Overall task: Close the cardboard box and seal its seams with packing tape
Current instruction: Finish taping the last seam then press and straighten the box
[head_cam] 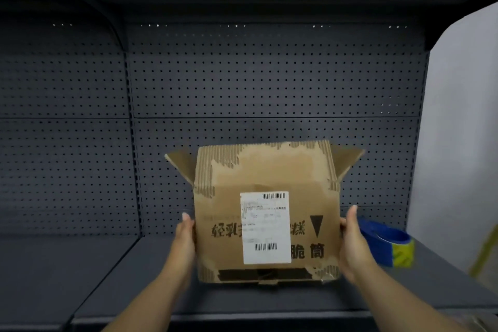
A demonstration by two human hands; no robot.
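Observation:
A worn brown cardboard box [229, 224] stands on the dark shelf [134, 277], its front bearing a white shipping label [266, 228] and black printed characters. The near top flap stands upright and the two side flaps splay outward. My left hand [185, 237] presses flat against the box's left side, and my right hand [353, 245] holds its right side. A blue tape dispenser [382, 240] with a yellow-green roll lies on the shelf just right of my right hand.
A dark pegboard wall [269, 83] rises behind the box. A pale wall or panel [458, 129] closes off the right side. A second shelf section lies to the left, and the shelf's front lip runs below my forearms.

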